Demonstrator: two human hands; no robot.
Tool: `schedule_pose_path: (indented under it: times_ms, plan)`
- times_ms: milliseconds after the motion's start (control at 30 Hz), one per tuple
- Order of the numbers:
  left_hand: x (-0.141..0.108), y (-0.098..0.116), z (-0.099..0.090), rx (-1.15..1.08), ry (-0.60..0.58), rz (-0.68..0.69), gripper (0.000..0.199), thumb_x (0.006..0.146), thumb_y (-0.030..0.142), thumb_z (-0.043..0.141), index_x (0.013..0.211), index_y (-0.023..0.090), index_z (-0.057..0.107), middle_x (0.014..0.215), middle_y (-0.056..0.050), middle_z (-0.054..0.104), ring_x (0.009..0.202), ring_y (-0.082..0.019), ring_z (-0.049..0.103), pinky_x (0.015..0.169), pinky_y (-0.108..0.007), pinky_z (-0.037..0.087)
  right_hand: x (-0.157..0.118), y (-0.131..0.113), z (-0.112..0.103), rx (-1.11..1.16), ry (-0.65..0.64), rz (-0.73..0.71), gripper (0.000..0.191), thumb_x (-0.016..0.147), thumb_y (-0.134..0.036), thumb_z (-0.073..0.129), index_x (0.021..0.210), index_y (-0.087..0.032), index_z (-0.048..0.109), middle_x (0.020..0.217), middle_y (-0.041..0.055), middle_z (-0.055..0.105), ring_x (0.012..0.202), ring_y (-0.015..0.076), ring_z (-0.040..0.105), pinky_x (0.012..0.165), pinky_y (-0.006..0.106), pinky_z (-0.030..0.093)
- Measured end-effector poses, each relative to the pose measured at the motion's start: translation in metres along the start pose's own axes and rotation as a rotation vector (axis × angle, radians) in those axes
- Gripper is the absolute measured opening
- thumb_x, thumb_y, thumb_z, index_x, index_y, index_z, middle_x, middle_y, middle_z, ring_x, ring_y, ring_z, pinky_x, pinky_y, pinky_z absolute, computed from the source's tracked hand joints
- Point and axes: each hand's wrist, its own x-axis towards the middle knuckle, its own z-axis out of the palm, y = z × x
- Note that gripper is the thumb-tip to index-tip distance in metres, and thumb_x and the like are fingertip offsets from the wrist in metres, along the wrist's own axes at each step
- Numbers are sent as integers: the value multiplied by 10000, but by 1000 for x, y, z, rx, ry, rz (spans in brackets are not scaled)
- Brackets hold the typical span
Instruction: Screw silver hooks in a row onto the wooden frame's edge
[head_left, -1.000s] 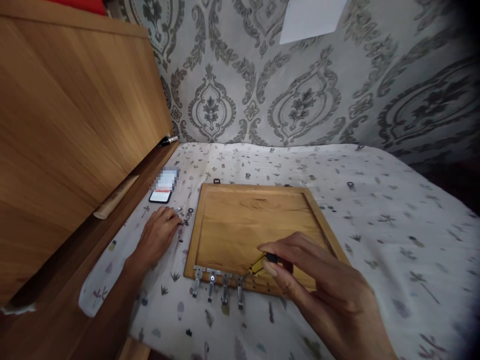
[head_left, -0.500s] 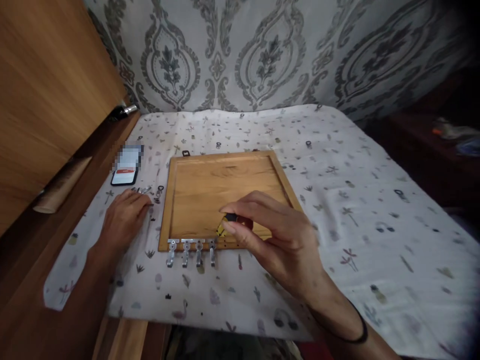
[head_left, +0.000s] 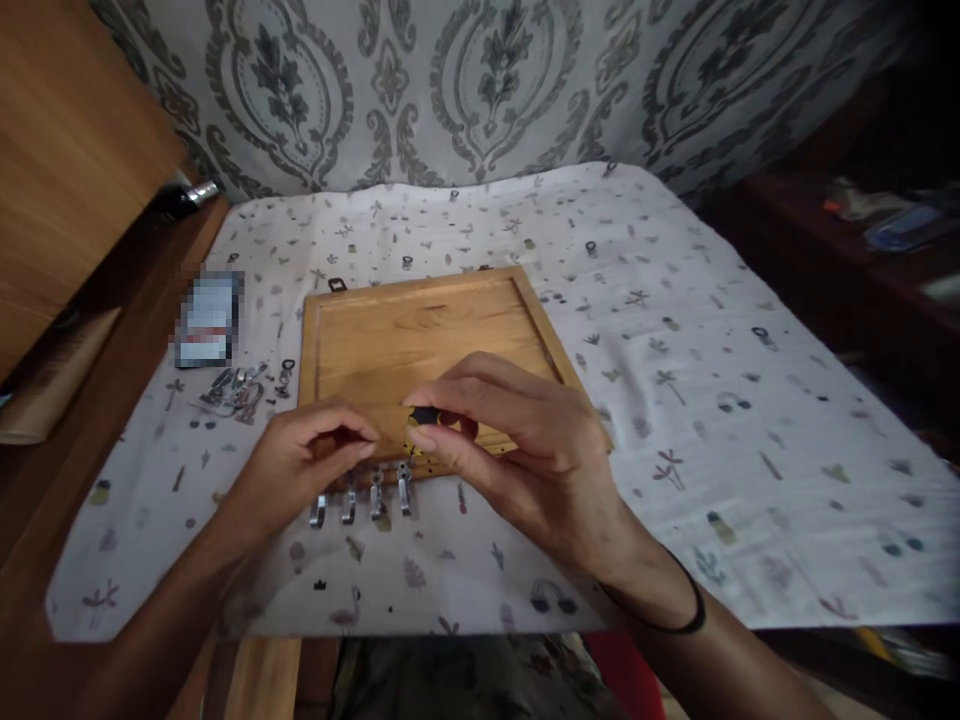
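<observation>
A wooden board with a raised frame lies on the patterned cloth. Several metal hooks sit in a row along its near edge, jutting out over the cloth. My right hand grips a stubby yellow-and-black screwdriver above that edge, by the rightmost hook. Its tip points down and is hard to make out. Close by on the left, my left hand hovers over the board's near left corner with thumb and fingers pinched together. Whatever they hold is too small to see.
A loose pile of metal hooks and small hardware rests left of the board. Behind it lies a phone with a blurred screen. Wooden furniture borders the left side, and a patterned curtain hangs at the back.
My left hand has come away from the hardware pile and moved right to the board, fingers now pinched. My right hand still holds the screwdriver near the rightmost hook. The camera view has shifted.
</observation>
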Motion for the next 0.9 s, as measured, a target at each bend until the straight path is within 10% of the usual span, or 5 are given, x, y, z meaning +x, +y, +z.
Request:
schedule_pose_path:
  times_ms: [267,900]
  plan:
    - [13,-8,27,-93,-116,63,140,905,278,647,806,202,711,802,-14,751,747,-170,707,760,-299,597,-1,4,-1,34,-6,-28,106,1006,-250,666,1021,-172,736,859,33,685,808,160,676,709,280,571]
    - [12,-15,26,-7,-195,70,182,908,316,677,772,199,705,694,1,705,658,-155,670,656,-270,568,-2,4,0,52,-7,-30,128,1018,-288,657,1022,-192,741,870,26,677,830,159,671,740,280,574]
